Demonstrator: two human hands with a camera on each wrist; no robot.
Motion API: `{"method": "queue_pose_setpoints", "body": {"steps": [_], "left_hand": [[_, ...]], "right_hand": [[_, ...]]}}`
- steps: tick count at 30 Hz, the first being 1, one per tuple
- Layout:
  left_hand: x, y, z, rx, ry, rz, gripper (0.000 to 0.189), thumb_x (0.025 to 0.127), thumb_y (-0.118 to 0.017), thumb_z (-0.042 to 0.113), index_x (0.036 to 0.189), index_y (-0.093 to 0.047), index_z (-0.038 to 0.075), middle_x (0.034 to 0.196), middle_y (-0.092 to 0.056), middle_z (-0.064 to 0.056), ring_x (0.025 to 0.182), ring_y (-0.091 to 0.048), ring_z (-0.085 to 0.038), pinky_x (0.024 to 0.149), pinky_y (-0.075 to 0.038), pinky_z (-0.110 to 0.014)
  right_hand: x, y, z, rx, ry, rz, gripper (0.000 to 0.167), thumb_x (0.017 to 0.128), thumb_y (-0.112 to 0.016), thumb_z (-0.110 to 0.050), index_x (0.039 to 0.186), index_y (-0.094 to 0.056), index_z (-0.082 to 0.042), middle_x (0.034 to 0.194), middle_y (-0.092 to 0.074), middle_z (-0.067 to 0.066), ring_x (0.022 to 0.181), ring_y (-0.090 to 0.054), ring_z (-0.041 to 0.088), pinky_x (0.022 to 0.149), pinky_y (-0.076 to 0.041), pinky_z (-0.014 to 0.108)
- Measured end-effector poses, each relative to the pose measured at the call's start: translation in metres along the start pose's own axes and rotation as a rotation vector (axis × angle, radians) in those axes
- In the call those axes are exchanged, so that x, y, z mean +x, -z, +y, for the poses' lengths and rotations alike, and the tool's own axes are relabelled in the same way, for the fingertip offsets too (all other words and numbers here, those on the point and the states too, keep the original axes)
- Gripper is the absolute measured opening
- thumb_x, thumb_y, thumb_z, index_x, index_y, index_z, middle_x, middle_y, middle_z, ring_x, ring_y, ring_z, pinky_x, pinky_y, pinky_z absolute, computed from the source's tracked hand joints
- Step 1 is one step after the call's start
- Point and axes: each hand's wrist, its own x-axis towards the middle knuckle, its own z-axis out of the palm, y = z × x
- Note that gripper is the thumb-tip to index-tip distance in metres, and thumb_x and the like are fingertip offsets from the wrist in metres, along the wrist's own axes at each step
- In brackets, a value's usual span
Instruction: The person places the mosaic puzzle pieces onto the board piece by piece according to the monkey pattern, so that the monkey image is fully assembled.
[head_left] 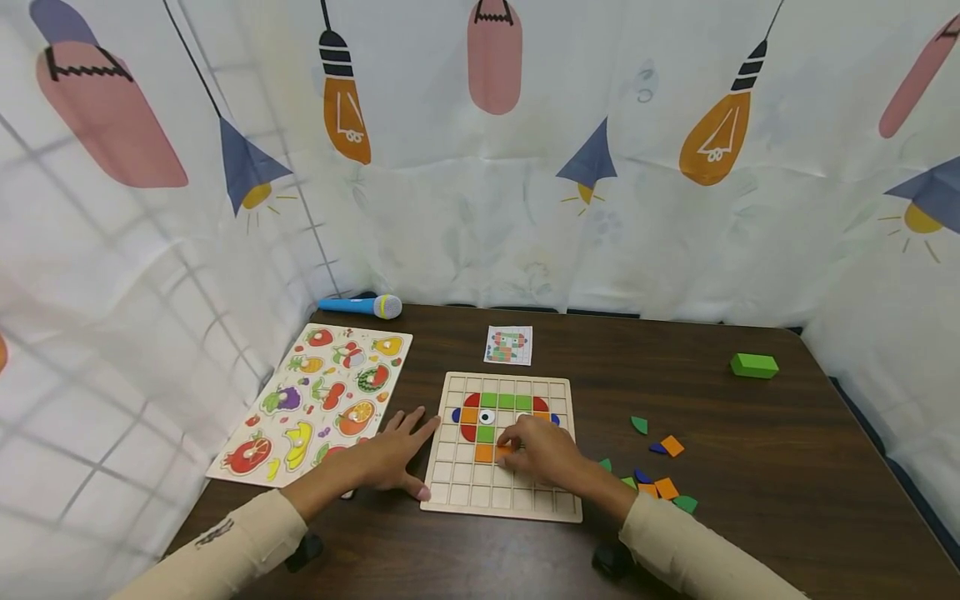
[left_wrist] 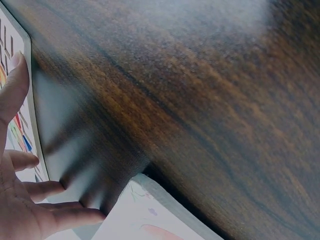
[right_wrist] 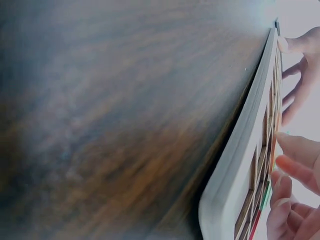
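Observation:
A wooden grid board (head_left: 450, 475) lies on the table, partly filled with red, green, orange and blue tiles and round eye tiles. My right hand (head_left: 543, 450) is over the board's middle, its thumb and forefinger at an orange square tile (head_left: 504, 452) beside another orange tile (head_left: 483, 453). In the right wrist view, the fingertips (right_wrist: 287, 162) meet low over the grid at the orange piece. My left hand (head_left: 393, 454) lies spread at the board's left side, its thumb (left_wrist: 17, 75) touching the edge and its other fingers straight.
A fruit picture board (head_left: 273, 408) lies left, near the left hand. A small pattern card (head_left: 508, 345) is behind the grid board. Loose tiles (head_left: 665, 488) are scattered to the right; a green block (head_left: 753, 366) and a blue toy microphone (head_left: 360, 306) lie farther back.

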Motion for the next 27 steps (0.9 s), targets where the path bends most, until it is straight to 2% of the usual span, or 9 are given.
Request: {"method": "queue_pose_setpoints", "body": {"steps": [5, 11, 19, 25, 27], "left_hand": [[0.000, 0.001, 0.001, 0.003, 0.009, -0.002, 0.108, 0.074, -0.085, 0.051, 0.159, -0.029, 0.014, 0.165, -0.020, -0.022, 0.148, -0.019, -0.053, 0.109, -0.033, -0.069], [0.000, 0.000, 0.000, 0.002, 0.013, -0.004, 0.109, 0.073, -0.085, 0.052, 0.159, -0.028, 0.015, 0.165, -0.020, -0.022, 0.149, -0.019, -0.053, 0.108, -0.033, -0.070], [0.000, 0.002, 0.000, -0.003, 0.004, 0.000, 0.109, 0.073, -0.085, 0.051, 0.159, -0.028, 0.014, 0.165, -0.019, -0.022, 0.148, -0.019, -0.053, 0.105, -0.034, -0.072], [0.000, 0.002, 0.000, -0.006, 0.001, -0.004, 0.109, 0.074, -0.085, 0.050, 0.159, -0.027, 0.014, 0.165, -0.019, -0.023, 0.148, -0.018, -0.053, 0.107, -0.034, -0.071], [0.001, 0.002, 0.000, -0.004, 0.000, -0.006, 0.109, 0.074, -0.085, 0.051, 0.159, -0.027, 0.014, 0.165, -0.019, -0.023, 0.148, -0.018, -0.053, 0.108, -0.034, -0.070]], "right_hand": [[-0.005, 0.008, 0.006, 0.067, 0.032, -0.012, 0.024, 0.089, -0.077, -0.027, 0.108, -0.077, -0.013, 0.086, -0.066, -0.007, 0.071, -0.052, 0.005, 0.061, -0.044, 0.022], [-0.021, 0.030, 0.033, 0.152, 0.109, -0.037, 0.023, 0.096, -0.069, -0.028, 0.113, -0.074, -0.013, 0.090, -0.066, -0.010, 0.065, -0.050, 0.003, 0.060, -0.045, 0.021], [-0.061, 0.063, 0.074, 0.218, 0.075, -0.070, 0.025, 0.096, -0.069, -0.031, 0.114, -0.073, -0.014, 0.098, -0.066, -0.007, 0.059, -0.047, 0.001, 0.055, -0.044, 0.021], [-0.094, 0.083, 0.106, 0.221, 0.104, -0.046, 0.021, 0.095, -0.071, -0.028, 0.111, -0.074, -0.015, 0.099, -0.066, -0.006, 0.058, -0.045, -0.001, 0.054, -0.045, 0.021], [-0.104, 0.089, 0.117, 0.206, 0.089, -0.018, 0.020, 0.094, -0.072, -0.027, 0.110, -0.074, -0.015, 0.097, -0.065, -0.006, 0.057, -0.044, -0.001, 0.052, -0.044, 0.022]]}}
